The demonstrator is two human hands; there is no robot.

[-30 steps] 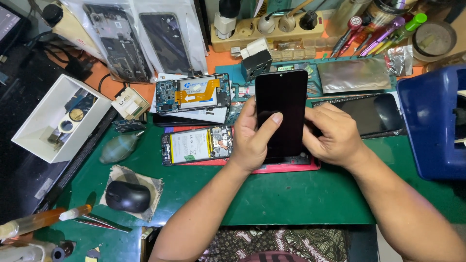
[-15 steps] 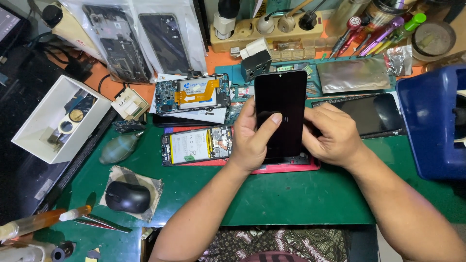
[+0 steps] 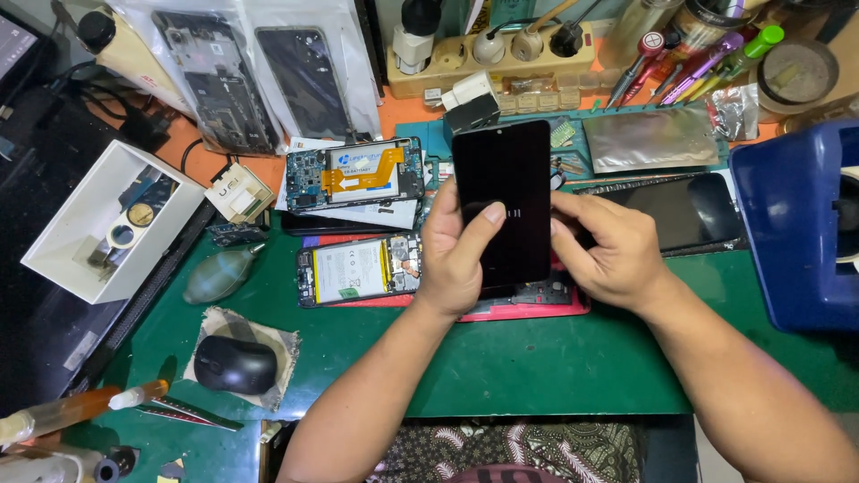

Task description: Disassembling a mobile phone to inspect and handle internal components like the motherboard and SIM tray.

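While held, phone screen [image 3: 501, 192] looks black.

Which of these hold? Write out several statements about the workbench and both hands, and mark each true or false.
1. Both hands hold the black glossy phone screen panel. True: the left hand grips its left edge, the right hand its right edge.
2. The black computer mouse lies on the bare mat. False: it rests on a grey cloth patch.
3. An opened phone with a white battery lies left of the left hand. True.
4. The white open box stands at the right edge. False: it is at the left; a blue plastic bin is at the right.
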